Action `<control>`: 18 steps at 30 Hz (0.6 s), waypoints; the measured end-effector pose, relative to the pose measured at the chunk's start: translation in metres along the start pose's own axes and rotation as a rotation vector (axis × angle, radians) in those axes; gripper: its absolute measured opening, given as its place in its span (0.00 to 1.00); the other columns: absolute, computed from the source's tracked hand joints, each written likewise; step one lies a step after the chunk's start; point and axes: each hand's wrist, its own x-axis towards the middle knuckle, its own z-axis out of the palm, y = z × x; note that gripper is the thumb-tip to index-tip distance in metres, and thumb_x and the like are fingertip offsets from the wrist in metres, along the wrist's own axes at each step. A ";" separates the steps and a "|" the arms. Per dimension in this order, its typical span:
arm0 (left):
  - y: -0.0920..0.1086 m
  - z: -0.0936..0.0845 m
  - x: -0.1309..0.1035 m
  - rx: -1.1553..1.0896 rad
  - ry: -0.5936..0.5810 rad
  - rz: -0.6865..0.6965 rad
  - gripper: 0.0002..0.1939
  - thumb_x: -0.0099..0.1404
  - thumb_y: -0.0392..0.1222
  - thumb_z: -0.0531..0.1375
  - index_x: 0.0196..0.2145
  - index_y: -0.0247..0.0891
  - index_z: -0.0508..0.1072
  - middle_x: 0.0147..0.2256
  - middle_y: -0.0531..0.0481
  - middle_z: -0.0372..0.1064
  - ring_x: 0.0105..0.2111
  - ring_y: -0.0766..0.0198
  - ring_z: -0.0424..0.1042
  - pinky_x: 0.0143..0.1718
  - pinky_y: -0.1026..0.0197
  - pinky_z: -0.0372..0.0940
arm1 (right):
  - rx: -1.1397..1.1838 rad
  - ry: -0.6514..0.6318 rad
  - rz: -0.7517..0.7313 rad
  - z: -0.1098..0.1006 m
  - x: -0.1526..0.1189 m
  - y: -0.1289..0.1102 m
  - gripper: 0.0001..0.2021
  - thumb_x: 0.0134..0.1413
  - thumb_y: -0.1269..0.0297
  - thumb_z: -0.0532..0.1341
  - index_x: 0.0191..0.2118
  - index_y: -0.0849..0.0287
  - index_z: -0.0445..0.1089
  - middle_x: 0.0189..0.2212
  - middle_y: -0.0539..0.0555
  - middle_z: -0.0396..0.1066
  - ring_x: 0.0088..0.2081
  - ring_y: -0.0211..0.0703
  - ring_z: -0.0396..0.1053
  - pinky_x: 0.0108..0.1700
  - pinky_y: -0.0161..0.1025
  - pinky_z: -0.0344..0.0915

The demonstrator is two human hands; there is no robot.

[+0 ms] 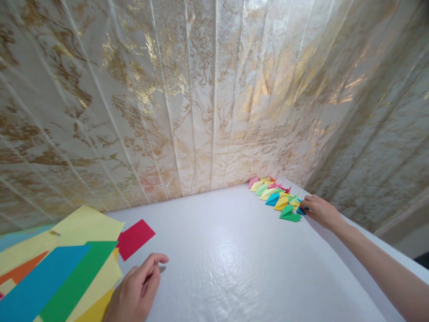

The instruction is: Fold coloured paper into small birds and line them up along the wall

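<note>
My right hand (321, 211) reaches to the far right of the table, with its fingertips closed on a small blue origami piece (302, 210), partly hidden by the fingers. Beside it lies a green folded paper piece (290, 213), at the near end of a row with a yellow piece (281, 204) and a blue one (272, 199). Behind these are smaller pointed paper figures. My left hand (137, 286) rests on the table at the lower left, holding nothing, its index finger extended and the others loosely bent. Close by lies a red paper sheet (136, 239).
Coloured paper sheets overlap at the left, among them a blue sheet (50, 277), a green sheet (78, 281) and a pale yellow sheet (89, 226). A gold-patterned curtain (201, 98) hangs along the back of the white table (228, 259) and round its right side.
</note>
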 end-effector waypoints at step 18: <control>0.035 -0.004 -0.005 0.150 0.011 -0.006 0.17 0.70 0.45 0.44 0.41 0.45 0.72 0.24 0.53 0.69 0.27 0.58 0.71 0.32 0.60 0.64 | 0.349 0.386 -0.119 -0.055 0.039 -0.135 0.10 0.67 0.63 0.53 0.44 0.54 0.71 0.34 0.56 0.71 0.37 0.48 0.69 0.41 0.42 0.65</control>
